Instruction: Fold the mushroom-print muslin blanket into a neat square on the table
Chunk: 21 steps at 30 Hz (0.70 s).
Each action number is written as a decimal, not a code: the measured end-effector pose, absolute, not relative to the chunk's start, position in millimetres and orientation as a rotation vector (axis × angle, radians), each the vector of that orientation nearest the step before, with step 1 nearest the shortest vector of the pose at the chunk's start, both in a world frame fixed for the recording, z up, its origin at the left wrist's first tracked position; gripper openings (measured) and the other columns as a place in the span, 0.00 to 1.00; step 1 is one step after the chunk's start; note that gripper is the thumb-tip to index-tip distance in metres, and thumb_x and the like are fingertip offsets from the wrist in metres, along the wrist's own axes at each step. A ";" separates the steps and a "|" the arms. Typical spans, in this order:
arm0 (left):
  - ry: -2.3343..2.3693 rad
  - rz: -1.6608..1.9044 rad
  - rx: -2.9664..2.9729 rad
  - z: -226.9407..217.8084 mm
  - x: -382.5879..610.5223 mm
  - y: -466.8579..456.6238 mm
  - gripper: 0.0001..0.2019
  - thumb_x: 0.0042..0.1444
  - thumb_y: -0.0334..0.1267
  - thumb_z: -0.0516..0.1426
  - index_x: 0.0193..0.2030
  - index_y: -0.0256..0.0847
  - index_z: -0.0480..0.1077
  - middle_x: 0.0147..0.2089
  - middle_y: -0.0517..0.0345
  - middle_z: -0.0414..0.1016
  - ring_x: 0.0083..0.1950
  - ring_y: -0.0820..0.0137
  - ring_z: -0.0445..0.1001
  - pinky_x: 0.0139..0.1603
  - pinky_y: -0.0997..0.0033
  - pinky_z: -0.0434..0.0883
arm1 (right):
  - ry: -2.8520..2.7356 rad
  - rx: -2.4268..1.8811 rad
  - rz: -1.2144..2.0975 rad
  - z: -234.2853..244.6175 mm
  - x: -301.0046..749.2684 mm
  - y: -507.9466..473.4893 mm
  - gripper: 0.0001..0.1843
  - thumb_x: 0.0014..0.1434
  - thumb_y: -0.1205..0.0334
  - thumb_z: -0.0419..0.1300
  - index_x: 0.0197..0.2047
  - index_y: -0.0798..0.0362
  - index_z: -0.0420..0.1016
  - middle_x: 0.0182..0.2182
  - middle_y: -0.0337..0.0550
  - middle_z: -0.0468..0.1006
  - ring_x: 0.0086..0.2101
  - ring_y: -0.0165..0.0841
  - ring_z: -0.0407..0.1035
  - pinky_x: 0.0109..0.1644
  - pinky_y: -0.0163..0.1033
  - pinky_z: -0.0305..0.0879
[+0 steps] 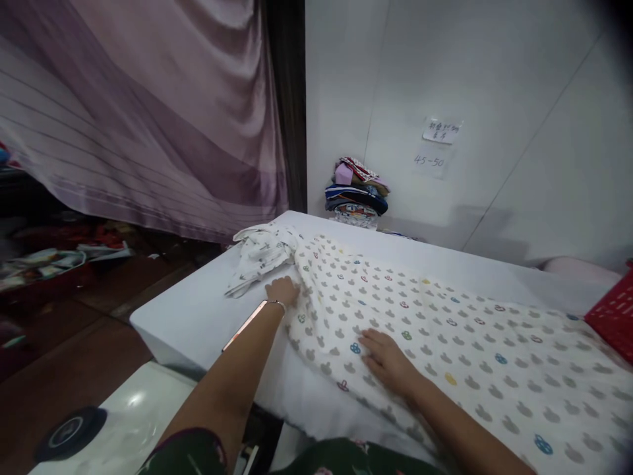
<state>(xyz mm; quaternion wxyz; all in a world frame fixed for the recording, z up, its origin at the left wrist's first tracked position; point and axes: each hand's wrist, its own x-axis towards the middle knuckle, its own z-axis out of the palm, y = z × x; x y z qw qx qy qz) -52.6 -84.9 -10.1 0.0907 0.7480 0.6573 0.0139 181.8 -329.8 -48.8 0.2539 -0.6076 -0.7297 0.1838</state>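
Observation:
A white cloth (395, 310) printed with grey bunny heads and small coloured motifs is spread over the white table. My left hand (283, 290) is closed at its left edge, the fingers gathered on the fabric and partly hidden. On the near part of the same cloth, my right hand (388, 361) lies flat with its fingers stretched out. Beyond my left hand, a crumpled white cloth (264, 254) with a small dark print rests in a heap, touching the spread cloth's far left corner.
Folded fabrics (357, 194) are stacked by the wall. A red plastic basket (613, 316) stands at the right edge. A thin, shiny bar-like object (243, 327) shows beside my left forearm. A pale surface with a dark round knob (72, 432) is at lower left, and a pink curtain (198, 119) hangs behind.

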 end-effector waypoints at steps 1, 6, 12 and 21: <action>1.936 0.035 2.224 -9.2 -55.0 -82.5 0.21 0.50 0.47 0.52 0.46 0.34 0.66 0.49 0.38 0.70 0.52 0.53 0.67 0.47 0.55 0.62 | -2.001 -1.669 0.476 -53.9 180.0 -328.2 0.22 0.58 0.56 0.53 0.56 0.48 0.69 0.58 0.48 0.64 0.58 0.45 0.56 0.61 0.55 0.49; 1.825 -0.021 2.182 -2.4 -63.7 -77.9 0.19 0.48 0.50 0.54 0.39 0.37 0.69 0.42 0.45 0.75 0.43 0.59 0.72 0.43 0.61 0.65 | -1.981 -1.671 0.468 -68.3 180.6 -331.0 0.21 0.59 0.57 0.52 0.56 0.47 0.68 0.59 0.45 0.61 0.59 0.44 0.53 0.62 0.57 0.45; 1.715 0.135 2.283 21.7 -45.5 -109.8 0.16 0.54 0.41 0.49 0.48 0.40 0.66 0.48 0.47 0.73 0.49 0.62 0.71 0.43 0.68 0.65 | -1.654 -1.608 0.713 -52.0 169.5 -325.3 0.22 0.56 0.49 0.56 0.54 0.43 0.70 0.58 0.42 0.64 0.59 0.45 0.53 0.63 0.56 0.46; 0.615 0.118 2.276 39.0 2.7 -175.1 0.22 0.52 0.53 0.54 0.50 0.45 0.66 0.45 0.55 0.75 0.41 0.67 0.74 0.40 0.70 0.69 | -0.681 -1.105 1.443 -15.2 142.2 -252.9 0.35 0.54 0.47 0.59 0.62 0.48 0.56 0.50 0.48 0.72 0.45 0.43 0.70 0.44 0.48 0.69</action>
